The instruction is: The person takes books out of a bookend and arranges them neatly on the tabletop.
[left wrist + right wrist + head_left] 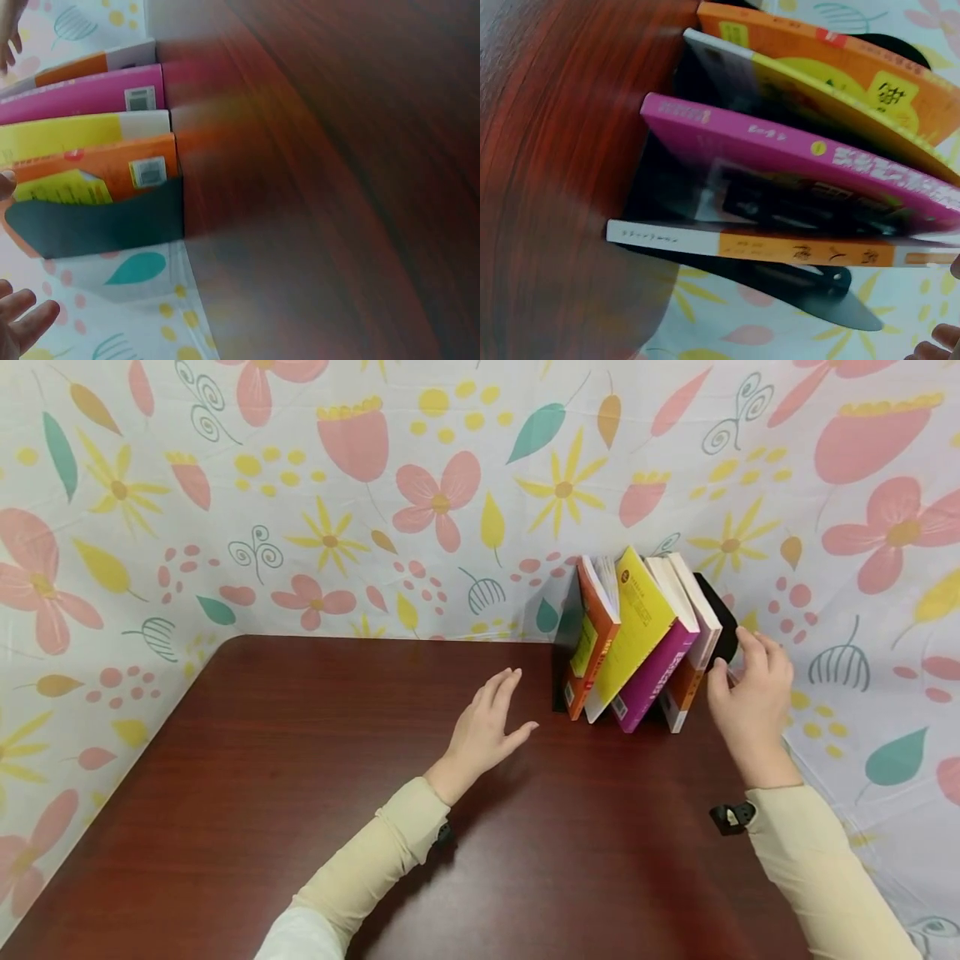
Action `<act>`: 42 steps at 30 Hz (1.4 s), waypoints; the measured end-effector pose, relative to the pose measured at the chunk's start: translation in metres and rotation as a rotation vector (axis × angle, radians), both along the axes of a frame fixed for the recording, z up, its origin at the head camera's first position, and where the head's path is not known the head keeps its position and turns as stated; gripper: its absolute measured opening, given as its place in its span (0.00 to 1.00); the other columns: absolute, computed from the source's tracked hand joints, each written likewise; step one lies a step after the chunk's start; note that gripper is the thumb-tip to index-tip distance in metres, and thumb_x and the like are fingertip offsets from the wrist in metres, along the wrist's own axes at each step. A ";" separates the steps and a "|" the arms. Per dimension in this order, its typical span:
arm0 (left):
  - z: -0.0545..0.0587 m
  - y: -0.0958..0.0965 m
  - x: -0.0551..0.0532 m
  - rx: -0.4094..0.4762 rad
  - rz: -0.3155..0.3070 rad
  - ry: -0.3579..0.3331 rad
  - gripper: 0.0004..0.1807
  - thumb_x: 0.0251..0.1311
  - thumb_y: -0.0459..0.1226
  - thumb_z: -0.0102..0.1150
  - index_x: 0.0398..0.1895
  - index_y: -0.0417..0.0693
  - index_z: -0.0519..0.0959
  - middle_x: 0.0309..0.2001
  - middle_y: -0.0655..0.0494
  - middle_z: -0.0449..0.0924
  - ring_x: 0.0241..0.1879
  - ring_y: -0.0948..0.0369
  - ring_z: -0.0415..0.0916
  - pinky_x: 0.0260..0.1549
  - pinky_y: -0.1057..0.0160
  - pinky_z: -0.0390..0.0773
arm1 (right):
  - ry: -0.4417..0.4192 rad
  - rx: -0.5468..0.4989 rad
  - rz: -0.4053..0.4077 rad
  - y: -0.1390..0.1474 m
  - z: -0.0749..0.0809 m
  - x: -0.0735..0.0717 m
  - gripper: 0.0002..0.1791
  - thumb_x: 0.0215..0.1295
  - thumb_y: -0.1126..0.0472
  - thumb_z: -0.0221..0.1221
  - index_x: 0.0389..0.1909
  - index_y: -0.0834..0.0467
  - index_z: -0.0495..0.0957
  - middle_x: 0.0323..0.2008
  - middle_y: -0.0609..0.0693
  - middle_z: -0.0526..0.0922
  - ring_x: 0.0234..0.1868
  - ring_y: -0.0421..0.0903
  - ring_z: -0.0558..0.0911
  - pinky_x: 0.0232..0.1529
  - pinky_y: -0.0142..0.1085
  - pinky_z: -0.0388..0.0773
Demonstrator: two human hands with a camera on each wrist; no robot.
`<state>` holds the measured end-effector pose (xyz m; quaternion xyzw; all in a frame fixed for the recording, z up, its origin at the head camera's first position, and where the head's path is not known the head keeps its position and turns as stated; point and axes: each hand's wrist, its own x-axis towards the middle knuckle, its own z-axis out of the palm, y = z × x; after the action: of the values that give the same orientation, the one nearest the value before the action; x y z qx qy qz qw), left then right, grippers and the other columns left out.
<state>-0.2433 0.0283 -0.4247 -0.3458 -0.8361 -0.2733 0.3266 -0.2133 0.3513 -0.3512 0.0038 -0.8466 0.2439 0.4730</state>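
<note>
Several books lean between the two ends of a dark bookend: an orange book (594,652), a yellow book (633,627), a purple book (656,681) and a white-and-orange book (684,685). The dark left end plate (105,225) stands against the orange book. My left hand (483,727) hovers left of the row, fingers extended and thumb spread, holding nothing. Beside the bookend's black right end (722,618) is my right hand (753,710), thumb and fingers apart. In the right wrist view, its fingertips (936,345) show at the edge, near the white-and-orange book.
The books stand at the back right of a dark reddish-brown wooden table (300,760). A flower-printed cloth (442,443) hangs behind and beside it. Each wrist wears a small black camera (731,818) on a strap.
</note>
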 end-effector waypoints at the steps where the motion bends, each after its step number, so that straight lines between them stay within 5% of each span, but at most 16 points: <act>1: 0.001 0.003 0.000 0.000 -0.003 0.000 0.42 0.51 0.44 0.72 0.66 0.36 0.63 0.60 0.37 0.69 0.55 0.46 0.73 0.37 0.56 0.82 | -0.008 -0.004 -0.005 0.002 -0.001 -0.001 0.22 0.60 0.68 0.57 0.56 0.69 0.73 0.54 0.72 0.72 0.55 0.70 0.69 0.59 0.58 0.62; 15: 0.008 0.040 -0.002 0.020 -0.026 -0.023 0.41 0.54 0.45 0.70 0.66 0.36 0.63 0.61 0.39 0.69 0.56 0.49 0.73 0.42 0.59 0.81 | -0.035 -0.068 -0.025 0.016 -0.007 -0.017 0.24 0.60 0.69 0.59 0.59 0.69 0.72 0.51 0.71 0.75 0.55 0.68 0.71 0.60 0.55 0.64; 22: 0.010 0.061 -0.006 0.035 -0.005 -0.010 0.41 0.54 0.44 0.70 0.67 0.37 0.63 0.60 0.41 0.69 0.54 0.50 0.74 0.45 0.60 0.80 | -0.045 -0.090 -0.030 0.026 -0.014 -0.024 0.24 0.61 0.70 0.59 0.59 0.71 0.71 0.49 0.73 0.74 0.48 0.68 0.72 0.50 0.58 0.67; 29: 0.005 0.081 -0.011 0.081 0.024 -0.047 0.39 0.53 0.42 0.71 0.66 0.38 0.64 0.59 0.43 0.70 0.52 0.52 0.75 0.43 0.63 0.81 | -0.139 -0.209 -0.089 0.032 -0.017 -0.031 0.25 0.63 0.66 0.59 0.61 0.66 0.70 0.51 0.69 0.74 0.51 0.64 0.76 0.54 0.50 0.75; 42: 0.003 0.104 -0.020 0.126 0.049 -0.148 0.31 0.60 0.41 0.65 0.63 0.37 0.66 0.53 0.44 0.71 0.49 0.54 0.75 0.49 0.66 0.78 | -0.266 -0.361 -0.058 0.040 -0.019 -0.038 0.28 0.65 0.64 0.57 0.66 0.61 0.66 0.56 0.61 0.76 0.57 0.55 0.77 0.56 0.33 0.74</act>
<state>-0.2633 0.1319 -0.4219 -0.2828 -0.8474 -0.3420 0.2914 -0.2515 0.3912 -0.3700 -0.1372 -0.8440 0.3761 0.3570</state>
